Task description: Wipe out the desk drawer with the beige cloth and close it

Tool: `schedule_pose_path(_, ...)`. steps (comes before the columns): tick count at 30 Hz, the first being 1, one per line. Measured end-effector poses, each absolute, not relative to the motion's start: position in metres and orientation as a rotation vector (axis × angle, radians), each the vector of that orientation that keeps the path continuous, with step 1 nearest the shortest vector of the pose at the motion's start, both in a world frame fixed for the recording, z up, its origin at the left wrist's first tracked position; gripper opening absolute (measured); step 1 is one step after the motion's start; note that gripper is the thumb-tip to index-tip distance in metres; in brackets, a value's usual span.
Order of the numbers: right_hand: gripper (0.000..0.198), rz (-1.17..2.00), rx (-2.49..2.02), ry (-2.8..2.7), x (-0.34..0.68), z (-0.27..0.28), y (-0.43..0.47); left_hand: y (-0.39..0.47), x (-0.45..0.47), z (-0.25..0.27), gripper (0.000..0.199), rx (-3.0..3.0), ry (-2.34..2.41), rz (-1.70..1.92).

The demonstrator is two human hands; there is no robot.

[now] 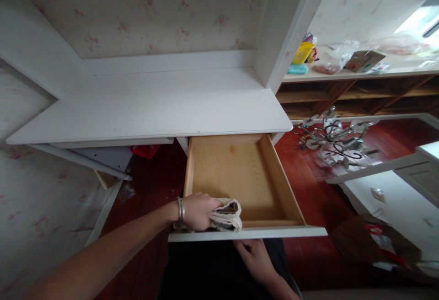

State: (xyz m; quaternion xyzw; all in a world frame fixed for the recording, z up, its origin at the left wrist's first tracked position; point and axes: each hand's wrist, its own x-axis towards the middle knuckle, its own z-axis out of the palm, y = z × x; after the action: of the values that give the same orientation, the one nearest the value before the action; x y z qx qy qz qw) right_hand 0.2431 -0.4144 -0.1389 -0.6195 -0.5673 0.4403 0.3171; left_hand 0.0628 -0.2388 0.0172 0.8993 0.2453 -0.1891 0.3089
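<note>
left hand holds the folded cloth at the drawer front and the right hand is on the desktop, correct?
No: the head view shows the right hand just below the drawer front, not on the desktop. The left hand does hold the cloth.

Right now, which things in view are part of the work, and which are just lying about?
In use:
folded cloth, held in the left hand
open drawer, with the right hand at its front

Apparently just lying about:
chandelier on the red floor
cardboard box on the shelf unit
red item beneath the desk
</note>
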Motion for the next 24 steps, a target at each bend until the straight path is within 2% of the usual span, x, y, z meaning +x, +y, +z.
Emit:
schedule_pose_path(8, 0.051, 1.148, -1.637, -1.482, 0.242, -0.135, -0.414, -0.256, 0.201, -0.003, 0.041, 2.350, 0.529, -0.422)
schedule_pose_path(15, 0.052, 1.139, -1.626, -1.501, 0.243, -0.136, -0.414, -0.246, 0.216, 0.015, 0.028, 2.316, 0.650, -0.338)
schedule_pose_path(20, 0.055, 1.132, -1.625, -1.507, 0.244, -0.134, -0.415, -0.242, 0.207, 0.054, 0.033, 2.448, 0.592, 0.070)
schedule_pose_path(22, 0.055, 1.138, -1.618, -1.505, 0.244, -0.133, -0.414, -0.248, 0.214, 0.054, 0.040, 2.539, 0.401, 0.263)
schedule_pose_path(24, 0.056, 1.135, -1.618, -1.502, 0.244, -0.131, -0.413, -0.252, 0.224, 0.041, 0.039, 2.668, 0.203, 0.367)
